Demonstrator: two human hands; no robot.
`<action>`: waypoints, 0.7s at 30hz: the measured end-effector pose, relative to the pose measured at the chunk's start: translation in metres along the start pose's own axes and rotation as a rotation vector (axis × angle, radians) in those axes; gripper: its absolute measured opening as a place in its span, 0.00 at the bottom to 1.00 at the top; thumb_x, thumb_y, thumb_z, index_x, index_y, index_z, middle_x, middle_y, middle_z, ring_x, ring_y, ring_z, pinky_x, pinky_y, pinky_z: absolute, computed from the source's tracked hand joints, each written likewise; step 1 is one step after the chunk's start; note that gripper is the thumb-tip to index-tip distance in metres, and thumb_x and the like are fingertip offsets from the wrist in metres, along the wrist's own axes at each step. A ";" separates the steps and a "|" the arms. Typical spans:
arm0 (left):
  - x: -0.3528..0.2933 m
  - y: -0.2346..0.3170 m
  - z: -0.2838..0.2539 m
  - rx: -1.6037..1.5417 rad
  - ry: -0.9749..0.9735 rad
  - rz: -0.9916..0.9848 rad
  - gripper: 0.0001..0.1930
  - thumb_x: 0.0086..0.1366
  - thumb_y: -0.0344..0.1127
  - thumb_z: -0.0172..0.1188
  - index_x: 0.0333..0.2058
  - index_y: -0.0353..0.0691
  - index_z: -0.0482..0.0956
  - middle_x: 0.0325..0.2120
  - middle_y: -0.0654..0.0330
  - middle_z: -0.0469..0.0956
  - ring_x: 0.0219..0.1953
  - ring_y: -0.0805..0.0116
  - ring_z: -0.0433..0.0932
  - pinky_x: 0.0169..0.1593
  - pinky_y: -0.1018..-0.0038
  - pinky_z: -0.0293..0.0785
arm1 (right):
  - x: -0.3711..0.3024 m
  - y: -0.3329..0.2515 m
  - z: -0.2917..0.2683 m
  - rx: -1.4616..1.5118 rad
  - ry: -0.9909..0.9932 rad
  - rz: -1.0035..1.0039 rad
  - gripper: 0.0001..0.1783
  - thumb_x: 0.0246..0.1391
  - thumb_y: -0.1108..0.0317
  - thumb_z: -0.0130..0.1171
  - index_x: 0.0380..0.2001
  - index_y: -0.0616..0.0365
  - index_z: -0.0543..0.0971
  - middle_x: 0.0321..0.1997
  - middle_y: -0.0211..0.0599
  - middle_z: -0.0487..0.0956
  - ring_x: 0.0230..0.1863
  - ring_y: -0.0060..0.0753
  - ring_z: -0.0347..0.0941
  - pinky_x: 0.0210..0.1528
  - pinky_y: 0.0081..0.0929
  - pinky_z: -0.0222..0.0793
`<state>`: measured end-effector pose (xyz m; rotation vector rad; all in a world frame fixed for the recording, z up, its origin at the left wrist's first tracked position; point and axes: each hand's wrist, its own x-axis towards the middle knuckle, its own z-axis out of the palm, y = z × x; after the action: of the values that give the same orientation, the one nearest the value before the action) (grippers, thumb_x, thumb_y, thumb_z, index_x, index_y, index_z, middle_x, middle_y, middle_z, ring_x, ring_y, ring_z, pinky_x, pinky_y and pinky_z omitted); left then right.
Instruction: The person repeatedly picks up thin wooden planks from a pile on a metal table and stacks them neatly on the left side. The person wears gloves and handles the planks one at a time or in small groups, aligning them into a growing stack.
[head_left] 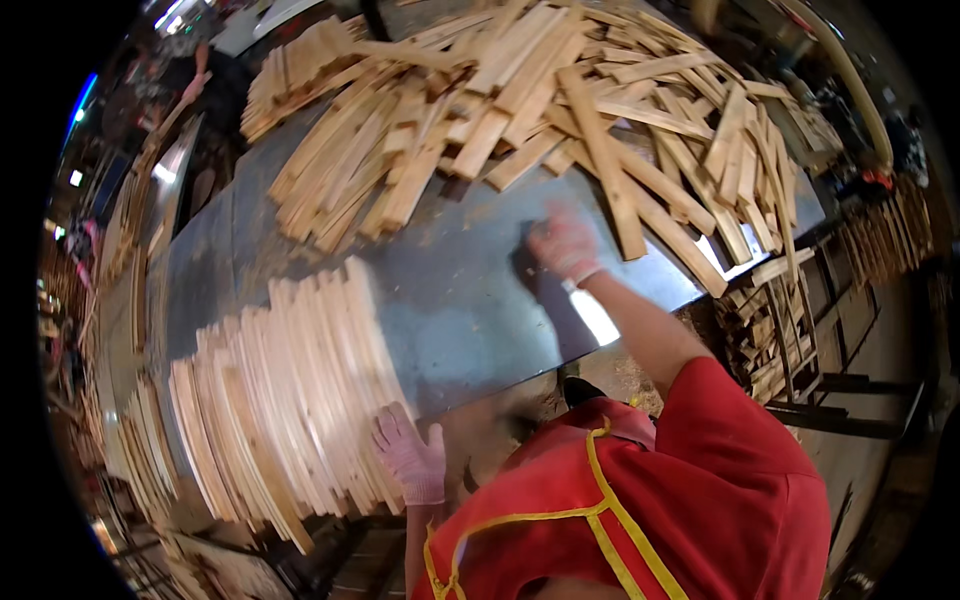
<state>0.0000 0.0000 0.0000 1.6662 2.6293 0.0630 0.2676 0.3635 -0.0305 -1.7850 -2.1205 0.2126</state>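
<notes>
My left hand (410, 457), in a pale pink glove, lies open against the near right end of a row of wooden slats (310, 390). The slats stand side by side at the table's left front, their ends roughly lined up. Over the bare metal of the table (460, 310), my right hand (563, 243) reaches forward in a similar glove. It is blurred, and its fingers are too smeared to read. Just beyond it spreads a loose heap of wooden boards (520, 90), lying at many angles. The nearest board (605, 165) points toward me, right of that hand.
Another stack of slats (300, 65) sits at the table's far left. Right of the table, a metal rack (790, 350) holds short wood pieces. More slats (150, 435) stand beyond the left edge. A person (185, 90) is at the far left.
</notes>
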 end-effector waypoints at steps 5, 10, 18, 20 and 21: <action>0.035 0.120 -0.001 -0.134 -0.112 0.243 0.48 0.55 0.52 0.73 0.70 0.37 0.65 0.68 0.46 0.67 0.70 0.43 0.64 0.72 0.51 0.60 | 0.016 0.137 -0.051 -0.130 0.014 0.230 0.16 0.55 0.66 0.59 0.47 0.57 0.73 0.43 0.52 0.81 0.48 0.58 0.78 0.52 0.51 0.74; 0.088 0.224 0.029 -0.255 -0.155 0.324 0.51 0.54 0.59 0.73 0.70 0.37 0.64 0.66 0.46 0.68 0.67 0.43 0.67 0.69 0.52 0.65 | -0.062 0.080 -0.073 0.277 -0.322 -0.054 0.30 0.49 0.56 0.65 0.54 0.57 0.72 0.48 0.53 0.79 0.52 0.61 0.76 0.56 0.50 0.74; 0.126 0.263 0.035 -0.060 -0.372 0.114 0.49 0.59 0.55 0.70 0.72 0.37 0.60 0.63 0.52 0.72 0.58 0.55 0.76 0.57 0.61 0.76 | 0.095 0.283 -0.088 -0.178 -0.209 0.263 0.40 0.51 0.50 0.70 0.63 0.56 0.69 0.58 0.51 0.81 0.60 0.55 0.76 0.62 0.45 0.73; 0.121 0.236 0.036 -0.689 -0.544 -0.032 0.42 0.62 0.47 0.68 0.70 0.35 0.64 0.57 0.54 0.77 0.52 0.59 0.79 0.53 0.66 0.78 | 0.092 0.256 -0.112 -0.198 -0.354 0.196 0.42 0.49 0.53 0.70 0.65 0.59 0.71 0.59 0.51 0.81 0.61 0.55 0.77 0.63 0.44 0.73; 0.119 0.224 0.037 -1.016 -0.607 -0.097 0.39 0.63 0.43 0.67 0.70 0.35 0.66 0.53 0.55 0.80 0.49 0.61 0.81 0.51 0.69 0.79 | 0.080 0.252 -0.117 -0.124 -0.349 0.156 0.42 0.48 0.53 0.70 0.65 0.61 0.72 0.58 0.52 0.81 0.61 0.56 0.77 0.64 0.43 0.72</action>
<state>0.1533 0.2042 -0.0259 0.9732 1.7114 0.6436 0.5318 0.4764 0.0059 -2.1184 -2.2665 0.4732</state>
